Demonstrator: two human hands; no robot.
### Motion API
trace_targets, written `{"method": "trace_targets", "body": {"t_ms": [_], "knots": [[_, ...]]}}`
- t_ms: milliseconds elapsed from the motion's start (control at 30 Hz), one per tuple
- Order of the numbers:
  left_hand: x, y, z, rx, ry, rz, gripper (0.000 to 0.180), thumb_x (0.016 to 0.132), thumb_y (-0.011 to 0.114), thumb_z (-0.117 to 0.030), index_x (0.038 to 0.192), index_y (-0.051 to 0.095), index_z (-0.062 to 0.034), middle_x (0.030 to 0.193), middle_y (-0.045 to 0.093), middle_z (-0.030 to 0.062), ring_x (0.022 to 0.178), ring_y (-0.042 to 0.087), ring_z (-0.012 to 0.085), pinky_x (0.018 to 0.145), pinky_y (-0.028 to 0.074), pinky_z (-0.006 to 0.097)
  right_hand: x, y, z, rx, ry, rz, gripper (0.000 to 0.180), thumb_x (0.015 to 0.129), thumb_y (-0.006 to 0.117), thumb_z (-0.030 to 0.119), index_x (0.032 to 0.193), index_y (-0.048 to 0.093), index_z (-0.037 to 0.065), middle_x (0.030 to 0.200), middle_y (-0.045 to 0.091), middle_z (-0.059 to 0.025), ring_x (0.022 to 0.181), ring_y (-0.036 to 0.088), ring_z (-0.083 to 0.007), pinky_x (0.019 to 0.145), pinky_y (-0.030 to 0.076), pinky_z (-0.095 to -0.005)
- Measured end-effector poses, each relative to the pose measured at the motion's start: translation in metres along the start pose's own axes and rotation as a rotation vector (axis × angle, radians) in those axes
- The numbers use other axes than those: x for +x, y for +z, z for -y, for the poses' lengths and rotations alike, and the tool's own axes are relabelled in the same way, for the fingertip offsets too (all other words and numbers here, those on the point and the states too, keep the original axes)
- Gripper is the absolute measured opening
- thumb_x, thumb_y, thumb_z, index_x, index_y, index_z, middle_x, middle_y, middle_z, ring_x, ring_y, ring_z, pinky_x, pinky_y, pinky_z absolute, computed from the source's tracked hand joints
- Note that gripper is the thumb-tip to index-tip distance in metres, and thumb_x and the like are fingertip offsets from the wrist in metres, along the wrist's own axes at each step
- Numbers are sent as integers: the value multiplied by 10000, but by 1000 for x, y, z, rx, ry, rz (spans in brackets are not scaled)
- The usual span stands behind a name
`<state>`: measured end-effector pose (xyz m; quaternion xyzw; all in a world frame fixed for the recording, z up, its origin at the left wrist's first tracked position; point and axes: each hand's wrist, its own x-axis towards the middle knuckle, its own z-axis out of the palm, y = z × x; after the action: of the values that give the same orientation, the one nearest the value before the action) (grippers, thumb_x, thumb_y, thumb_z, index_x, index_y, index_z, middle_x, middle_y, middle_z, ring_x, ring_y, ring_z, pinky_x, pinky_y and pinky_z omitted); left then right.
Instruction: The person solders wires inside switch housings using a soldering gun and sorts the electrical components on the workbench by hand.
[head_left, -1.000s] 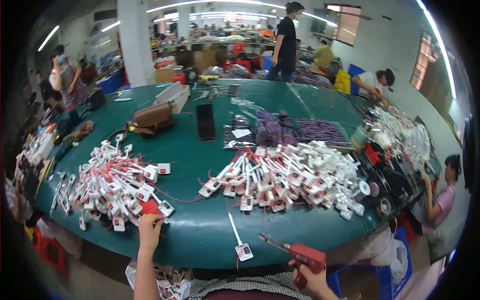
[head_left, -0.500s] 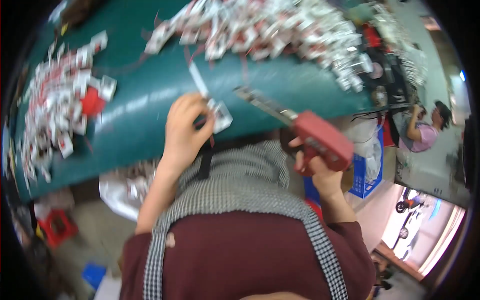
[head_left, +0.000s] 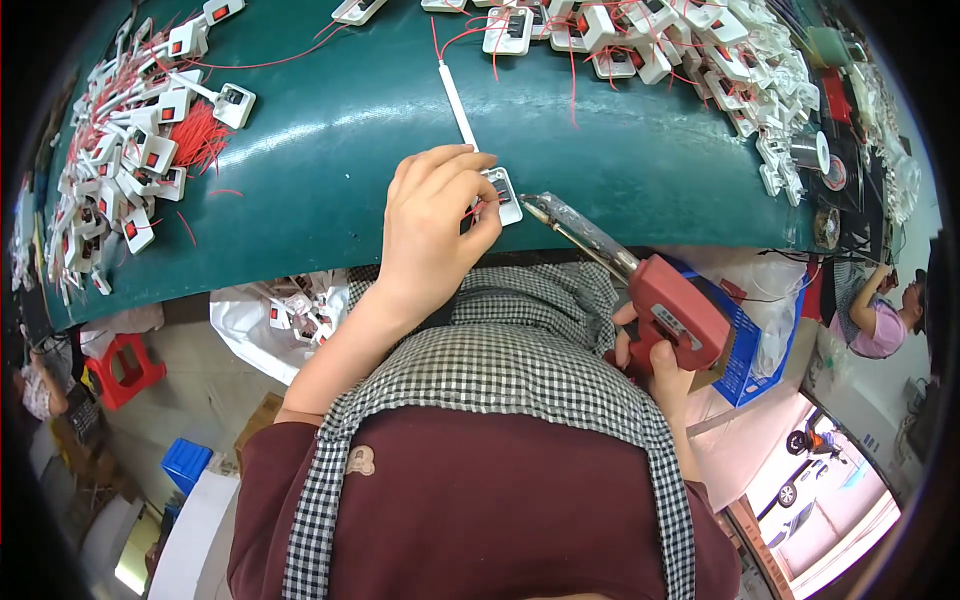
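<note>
A small white plastic housing [head_left: 510, 212] with a long white stem [head_left: 457, 104] lies on the green tabletop, near its front edge. Its open side shows dark and metal parts. My left hand [head_left: 432, 215] rests over it, thumb and forefinger pinched on a short red wire [head_left: 478, 209] at the housing. The other fingers lie across the base of the stem. My right hand [head_left: 660, 362] is wrapped round the handle of a red soldering gun [head_left: 680, 310]. Its metal tip points left and ends just beside the housing; whether they touch I cannot tell.
Similar white pieces with red wires are heaped at the left [head_left: 150, 150] and far right [head_left: 640, 40]. A bundle of cut red wires [head_left: 200, 135] lies by the left heap. Below the table are a white bag [head_left: 250, 330], a blue crate [head_left: 745, 360] and a red stool [head_left: 128, 372].
The soldering gun's tip has come closer to the housing. My left hand keeps its pinch beside the housing. The whole view has shifted and become sharper.
</note>
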<state>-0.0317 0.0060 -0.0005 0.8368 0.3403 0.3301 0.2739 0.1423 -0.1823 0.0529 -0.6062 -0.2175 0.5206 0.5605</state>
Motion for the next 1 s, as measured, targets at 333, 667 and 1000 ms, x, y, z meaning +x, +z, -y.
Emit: {"method": "trace_targets", "body": {"t_ms": [333,667,1000], "knots": [[3,3,4,1,-4,-15,112,646,637,-36,697,539,-57,955,618,58,986,538,238,863,367,417,11,7,-1,-62,7,-31,690,744,644,479,1139,437,-47,822,548,-105,521,467,-116,441,366,-219],[2,5,3,-18,-35,-2,113,643,637,-27,701,543,-51,952,621,61,987,539,242,883,361,428,9,4,-6,-68,33,-57,692,746,643,476,1148,425,-43,769,535,-96,521,470,-119,445,370,-221],[4,3,5,-30,-29,-8,107,647,637,-31,701,546,-48,955,620,63,993,537,246,888,360,452,11,3,-6,-78,43,-41,647,741,643,482,1050,458,-56,710,516,-78,525,486,-133,454,382,-234]]}}
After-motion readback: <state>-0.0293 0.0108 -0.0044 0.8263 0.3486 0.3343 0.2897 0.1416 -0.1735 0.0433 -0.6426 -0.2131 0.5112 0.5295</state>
